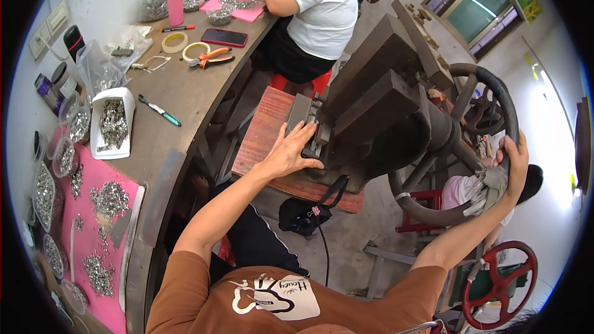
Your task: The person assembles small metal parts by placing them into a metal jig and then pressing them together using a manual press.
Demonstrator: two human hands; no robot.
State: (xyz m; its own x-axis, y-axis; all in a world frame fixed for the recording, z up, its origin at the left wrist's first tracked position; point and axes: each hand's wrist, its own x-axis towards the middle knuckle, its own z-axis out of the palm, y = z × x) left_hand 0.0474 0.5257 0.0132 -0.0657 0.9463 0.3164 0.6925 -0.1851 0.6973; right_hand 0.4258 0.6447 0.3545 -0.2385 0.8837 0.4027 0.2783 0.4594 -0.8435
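Note:
My left hand (289, 152) lies with its fingers stretched and thumb spread on the small metal die block (301, 110) at the foot of a dark iron hand press (377, 108). The block sits on a worn reddish wooden board (260, 133). Whether anything small lies beneath the fingertips is hidden. At the right, my right hand (515, 158) is wrapped round the rim of the press's large dark handwheel (506, 100). A grey rag (489, 185) is tied to the rim just below that hand.
On the left, a workbench (176, 96) carries a pink mat (127, 179) with metal parts, a white scoop (102, 127), a toothbrush (159, 111), pliers (211, 57) and a phone (224, 38). A person in white (322, 15) sits beyond. A red handwheel (533, 272) stands lower right.

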